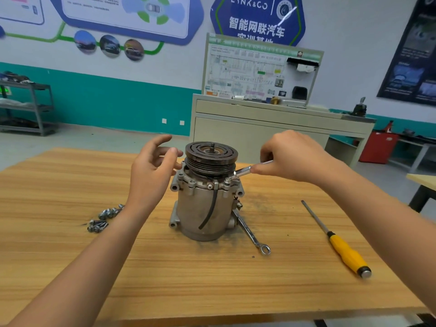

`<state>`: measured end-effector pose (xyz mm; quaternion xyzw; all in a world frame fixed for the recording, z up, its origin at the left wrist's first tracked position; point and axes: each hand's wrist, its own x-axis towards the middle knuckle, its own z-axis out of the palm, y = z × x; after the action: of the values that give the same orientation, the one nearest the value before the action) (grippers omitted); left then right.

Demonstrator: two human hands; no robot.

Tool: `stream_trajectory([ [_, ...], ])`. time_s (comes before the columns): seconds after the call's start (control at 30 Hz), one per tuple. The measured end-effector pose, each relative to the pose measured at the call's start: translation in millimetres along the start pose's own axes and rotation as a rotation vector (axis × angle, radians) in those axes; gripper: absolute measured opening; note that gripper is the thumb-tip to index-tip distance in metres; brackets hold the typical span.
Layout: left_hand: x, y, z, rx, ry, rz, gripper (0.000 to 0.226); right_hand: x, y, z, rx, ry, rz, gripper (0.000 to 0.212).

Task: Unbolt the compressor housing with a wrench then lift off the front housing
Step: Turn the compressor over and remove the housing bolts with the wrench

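Note:
A grey metal compressor (204, 208) stands upright on the wooden table (188, 279), its dark grooved pulley (211, 159) on top. The front housing flange (188, 181) under the pulley carries bolts around its rim. My right hand (290, 156) grips a silver wrench (243, 172) whose head sits on a bolt (227, 180) at the flange's right front. My left hand (153, 166) hovers just left of the pulley with fingers relaxed; its fingertips are close to the flange, and contact is unclear.
Several loose bolts (103, 218) lie on the table to the left. A second wrench (252, 232) leans at the compressor's right base. A yellow-handled screwdriver (339, 244) lies further right. A cabinet with a display board (259, 74) stands behind the table.

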<state>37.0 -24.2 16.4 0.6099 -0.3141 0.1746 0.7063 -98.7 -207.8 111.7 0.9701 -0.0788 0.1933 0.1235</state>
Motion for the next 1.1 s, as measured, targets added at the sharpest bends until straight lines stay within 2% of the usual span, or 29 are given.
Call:
stream_trajectory([
  [0.17, 0.9, 0.8, 1.0, -0.037, -0.004, -0.005, 0.019, 4.3, -1.5, -12.2, -0.077, -0.072, -0.073, 0.037],
  [0.27, 2.5, 6.2, 4.0, -0.067, -0.006, -0.01, 0.016, 13.4, -15.0, -19.1, -0.279, -0.168, -0.222, 0.028],
  [0.37, 9.2, 18.5, 8.4, -0.092, -0.025, 0.015, 0.02, 18.2, -36.3, -12.6, -0.435, -0.284, -0.387, 0.011],
  [0.4, 12.1, 23.1, 8.9, -0.097, -0.028, 0.03, 0.021, 18.5, -39.7, -10.6, -0.469, -0.302, -0.41, 0.013],
  [0.47, 17.3, 29.6, 8.3, -0.106, -0.04, 0.056, 0.023, 19.7, -38.1, -11.0, -0.52, -0.274, -0.42, 0.022],
  [0.57, 19.9, 32.2, 7.0, -0.105, -0.052, 0.053, 0.023, 21.6, -23.9, -20.1, -0.536, -0.181, -0.394, 0.02],
  [0.67, 20.4, 31.9, 11.8, -0.033, -0.167, 0.049, 0.019, 24.1, -14.1, -32.6, -0.496, -0.132, -0.348, 0.03],
  [0.8, 22.8, 41.8, 35.6, 0.236, -0.661, 0.084, 0.024, 32.2, -8.4, -53.3, -0.388, -0.047, -0.305, 0.03],
  [0.87, 24.9, 52.7, 49.9, 0.236, -0.784, 0.082, 0.011, 36.7, -9.2, -57.0, -0.372, 0.03, -0.306, 0.03],
  [0.9, 27.1, 58.0, 54.7, 0.224, -0.797, 0.08, 0.007, 38.4, -9.3, -57.4, -0.384, 0.082, -0.302, 0.033],
  [0.97, 33.3, 62.4, 59.7, 0.229, -0.777, 0.085, 0.017, 41.8, -5.4, -54.4, -0.374, 0.205, -0.228, 0.044],
  [1.0, 35.7, 61.9, 60.2, 0.24, -0.757, 0.082, 0.021, 42.5, -3.5, -52.6, -0.287, 0.256, -0.141, 0.051],
  [1.1, 36.8, 55.2, 58.7, 0.262, -0.685, 0.038, 0.022, 40.5, -3.9, -44.0, 0.261, 0.334, 0.183, 0.055],
])
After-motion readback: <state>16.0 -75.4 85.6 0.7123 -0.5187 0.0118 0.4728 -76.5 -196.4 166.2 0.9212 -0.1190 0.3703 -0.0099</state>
